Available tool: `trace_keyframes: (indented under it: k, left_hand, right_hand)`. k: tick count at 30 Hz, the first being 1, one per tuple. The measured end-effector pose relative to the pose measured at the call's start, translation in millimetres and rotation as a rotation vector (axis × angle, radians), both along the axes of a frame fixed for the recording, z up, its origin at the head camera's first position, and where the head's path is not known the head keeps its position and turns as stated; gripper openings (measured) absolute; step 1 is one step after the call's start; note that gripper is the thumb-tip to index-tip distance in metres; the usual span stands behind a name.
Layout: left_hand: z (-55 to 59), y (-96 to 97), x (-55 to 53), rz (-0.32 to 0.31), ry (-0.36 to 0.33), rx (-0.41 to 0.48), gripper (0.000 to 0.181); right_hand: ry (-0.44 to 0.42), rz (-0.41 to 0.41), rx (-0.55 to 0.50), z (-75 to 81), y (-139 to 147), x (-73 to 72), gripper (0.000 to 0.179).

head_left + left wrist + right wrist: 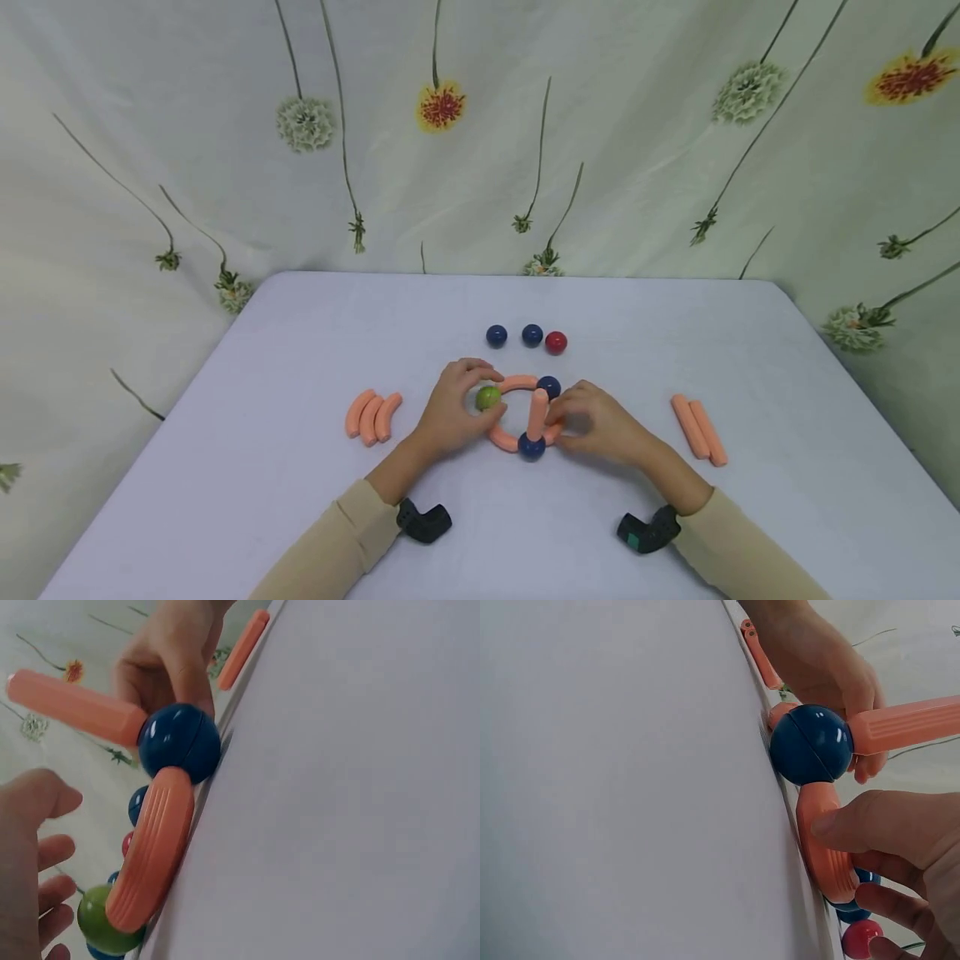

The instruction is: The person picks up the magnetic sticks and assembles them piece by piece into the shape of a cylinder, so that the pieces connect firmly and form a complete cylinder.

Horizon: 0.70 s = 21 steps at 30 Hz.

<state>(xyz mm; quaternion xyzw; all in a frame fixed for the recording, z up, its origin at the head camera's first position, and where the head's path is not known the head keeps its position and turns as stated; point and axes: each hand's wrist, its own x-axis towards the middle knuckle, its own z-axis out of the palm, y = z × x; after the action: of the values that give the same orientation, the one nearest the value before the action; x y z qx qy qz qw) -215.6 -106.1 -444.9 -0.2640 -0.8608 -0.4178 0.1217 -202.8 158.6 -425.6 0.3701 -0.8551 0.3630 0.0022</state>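
A ring of curved orange sticks lies at the table's middle, joined by a green ball, a near blue ball and a far blue ball. From the near blue ball a straight orange stick stands up. My left hand curves loosely about the green ball; the left wrist view shows its fingertips apart from it. At the ring's right side my right hand pinches a curved orange stick, its thumb lying on the stick and its fingers partly hidden beyond.
Beyond the ring sit two loose blue balls and a red ball. Several curved orange sticks lie to the left, and two straight orange sticks to the right. A flowered cloth hangs behind the white table.
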Motion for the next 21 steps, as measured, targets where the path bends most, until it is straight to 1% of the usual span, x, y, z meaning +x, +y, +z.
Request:
trace_keyframes:
  k: [4,5,7,10,13,21]
  left_hand:
    - [3.5,14.4,10.7,-0.123,0.157,-0.062,0.035]
    - [4.7,17.7,13.2,-0.143,0.181,-0.074,0.036]
    - [6.1,22.4,16.9,-0.163,0.212,-0.109,0.042]
    - [5.8,25.9,19.4,-0.152,0.232,-0.175,0.049]
    - [3.9,26.4,19.8,-0.142,0.243,-0.216,0.049]
    - [-1.4,25.4,16.9,-0.122,0.265,-0.21,0.04]
  right_hand:
    - [0.034,0.004,-0.003,-0.6,0,0.9,0.022]
    - [0.037,0.001,-0.004,-0.5,0,1.3,0.021]
    - [0.034,-0.013,0.003,-0.3,-1,1.4,0.02]
    - [0.024,-0.031,0.011,0.1,-2,1.6,0.018]
    - [0.027,-0.042,0.016,0.0,-4,2.0,0.017]
    - [0.055,-0.084,0.044,-1.4,-9,3.3,0.013]
